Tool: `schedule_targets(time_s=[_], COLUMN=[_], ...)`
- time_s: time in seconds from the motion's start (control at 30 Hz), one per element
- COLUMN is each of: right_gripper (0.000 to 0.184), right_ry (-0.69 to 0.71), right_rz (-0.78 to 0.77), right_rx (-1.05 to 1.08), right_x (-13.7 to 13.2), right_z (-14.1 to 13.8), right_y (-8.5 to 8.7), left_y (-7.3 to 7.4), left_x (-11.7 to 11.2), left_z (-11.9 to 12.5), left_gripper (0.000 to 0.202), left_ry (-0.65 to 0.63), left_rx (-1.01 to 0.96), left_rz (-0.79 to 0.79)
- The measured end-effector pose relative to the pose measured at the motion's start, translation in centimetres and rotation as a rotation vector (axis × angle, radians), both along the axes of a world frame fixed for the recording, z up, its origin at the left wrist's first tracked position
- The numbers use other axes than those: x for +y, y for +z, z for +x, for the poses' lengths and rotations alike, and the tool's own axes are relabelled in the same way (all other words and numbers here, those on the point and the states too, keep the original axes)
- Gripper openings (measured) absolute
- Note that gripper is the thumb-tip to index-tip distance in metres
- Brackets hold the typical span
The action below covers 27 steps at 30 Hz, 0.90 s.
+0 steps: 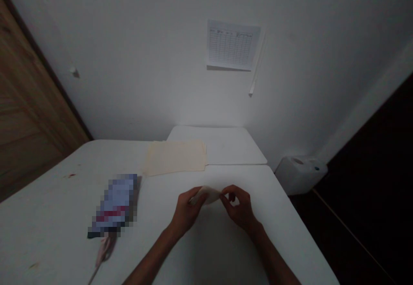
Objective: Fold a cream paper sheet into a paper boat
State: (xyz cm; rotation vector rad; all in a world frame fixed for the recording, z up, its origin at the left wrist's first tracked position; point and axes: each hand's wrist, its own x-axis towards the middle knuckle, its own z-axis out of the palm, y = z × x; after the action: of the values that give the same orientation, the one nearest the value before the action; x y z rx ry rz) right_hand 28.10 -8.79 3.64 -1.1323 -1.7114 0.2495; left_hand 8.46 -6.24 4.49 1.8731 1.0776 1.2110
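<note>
A small pale, thin piece that looks like folded paper is held above the white table, between both hands. My left hand is closed around its left part, thumb in front and fingers behind. With thumb and forefinger, my right hand pinches its pointed right end. Part of the piece is hidden by the left fingers. Beyond the hands, cream-coloured sheets of paper lie on the table.
On the left of the white table lies a blurred blue item with a pink cord-like piece below it. A printed sheet hangs on the wall. A white plastic canister stands on the floor at right.
</note>
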Motion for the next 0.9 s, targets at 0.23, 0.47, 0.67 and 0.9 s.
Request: schedule_targets(time_s=[0.23, 0.47, 0.67, 0.9], right_gripper=[0.013, 0.012, 0.018, 0.018], right_ry=[-0.002, 0.013, 0.023, 0.031], right_rz=[-0.076, -0.149, -0.241, -0.246], right_rx=[-0.042, -0.007, 0.111, 0.127], right_x=[-0.06, 0.13, 0.31, 0.35], right_z=[0.05, -0.13, -0.03, -0.04], right_y=[-0.13, -0.36, -0.10, -0.17], left_y=[-0.51, -0.22, -0.14, -0.92], left_x=[0.29, 0.18, 0.57, 0.51], left_z=[-0.10, 0.14, 0.20, -0.01], left_gripper=[0.024, 0.026, 0.030, 0.034], left_ry=[0.012, 0.040, 0.055, 0.084], left_rx=[-0.016, -0.046, -0.074, -0.113], left_rz=[-0.055, -0.130, -0.239, -0.153])
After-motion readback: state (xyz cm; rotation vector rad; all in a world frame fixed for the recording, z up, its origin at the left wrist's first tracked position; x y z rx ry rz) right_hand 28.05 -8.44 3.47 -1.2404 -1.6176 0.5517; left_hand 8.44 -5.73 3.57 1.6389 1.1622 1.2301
